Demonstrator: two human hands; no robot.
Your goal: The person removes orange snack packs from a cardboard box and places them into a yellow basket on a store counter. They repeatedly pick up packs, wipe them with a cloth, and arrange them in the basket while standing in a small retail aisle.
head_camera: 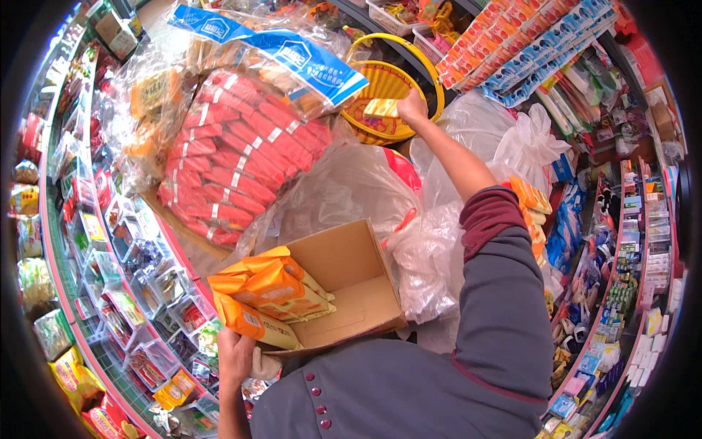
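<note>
My right hand (412, 107) is stretched far forward, gripping a small yellow-and-white packet (381, 108) over a round yellow basket (428, 118) with a tall hoop handle. Close to my body is an uncovered cardboard box (354, 266). Orange-and-yellow packets (274, 282) stand in its left half, and bare cardboard shows on the right. At the box's near left corner, my left hand (237, 348) grips the edge beside the nearest orange packet (258, 324). Its fingertips are partly hidden. A beige bundle (266, 365) sits just right of that hand.
Beyond the box lies a large clear bag of red packets (247, 153). Tied translucent plastic bags (428, 258) crowd the right. Goods shelves (148, 263) line the left, and more shelves (614, 285) line the right. Orange and blue packet strips (526, 49) stand at the upper right.
</note>
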